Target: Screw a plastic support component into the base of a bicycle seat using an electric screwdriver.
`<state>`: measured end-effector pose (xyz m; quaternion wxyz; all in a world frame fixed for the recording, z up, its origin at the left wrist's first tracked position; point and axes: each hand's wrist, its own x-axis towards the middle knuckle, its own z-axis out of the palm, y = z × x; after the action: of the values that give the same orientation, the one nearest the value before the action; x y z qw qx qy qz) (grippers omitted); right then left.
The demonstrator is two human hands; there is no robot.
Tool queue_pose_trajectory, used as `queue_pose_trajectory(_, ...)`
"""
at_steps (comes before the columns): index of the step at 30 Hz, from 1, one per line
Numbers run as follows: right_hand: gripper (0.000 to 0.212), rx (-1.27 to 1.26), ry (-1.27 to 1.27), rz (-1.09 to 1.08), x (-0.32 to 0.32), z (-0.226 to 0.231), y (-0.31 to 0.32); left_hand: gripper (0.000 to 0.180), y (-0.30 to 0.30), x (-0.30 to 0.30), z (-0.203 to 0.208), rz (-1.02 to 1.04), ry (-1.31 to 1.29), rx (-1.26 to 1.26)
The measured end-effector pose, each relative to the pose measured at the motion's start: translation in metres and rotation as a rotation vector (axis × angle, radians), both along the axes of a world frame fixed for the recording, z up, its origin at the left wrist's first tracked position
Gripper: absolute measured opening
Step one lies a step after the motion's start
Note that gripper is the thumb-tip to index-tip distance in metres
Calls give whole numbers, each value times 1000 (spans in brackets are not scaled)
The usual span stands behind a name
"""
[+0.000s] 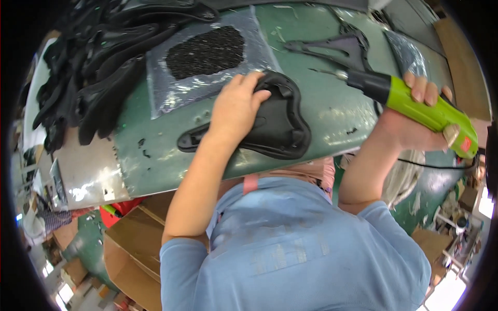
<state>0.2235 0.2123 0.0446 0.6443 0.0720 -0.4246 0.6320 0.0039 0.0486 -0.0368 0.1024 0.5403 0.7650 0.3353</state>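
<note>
A black bicycle saddle [280, 119] lies upside down on the green table [171, 171], its hollow underside up and its narrow nose pointing left. My left hand [233, 109] grips it, fingers at the far rim and thumb over the hollow. At the right, my right hand [412, 129] is wrapped round a green and black electric screwdriver [415, 101]. The tool is held off the saddle, its thin bit pointing left over the table. Beyond the saddle, a clear plastic bag [158, 96] holds a heap of small black screws [207, 52].
Black saddles [111, 93] are piled at the far left. A dark triangular plastic frame [332, 49] lies at the back, with another clear bag [407, 54] to its right. A black cord [436, 167] hangs below the screwdriver. Cardboard boxes [135, 254] stand under the table's near edge.
</note>
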Motion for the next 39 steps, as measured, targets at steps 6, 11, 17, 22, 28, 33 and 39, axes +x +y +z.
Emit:
queue_pose_trajectory(6,52,-117,32,-18,10,-10,13,44,-88,-42,54,354,-262,87)
queue_pose_trajectory(11,48,-176,5,31,-4,-16,24,50,-344,-118,69,839,431,-140)
queue_pose_trajectory(17,49,-177,38,160,-25,-25,40,49,-649,-60,103,1573,234,-277)
queue_pose_trajectory(22,47,-193,-1,101,-22,-18,33,39,-593,-3,47,1562,338,-297)
queue_pose_trajectory(28,48,-234,42,52,-9,-9,23,47,-275,-143,83,774,736,-112)
queue_pose_trajectory(33,48,-233,-2,-18,14,-1,9,49,-186,-208,76,579,870,-193)
queue_pose_trajectory(39,51,-195,2,-45,45,-5,18,38,-192,-229,74,398,817,-211)
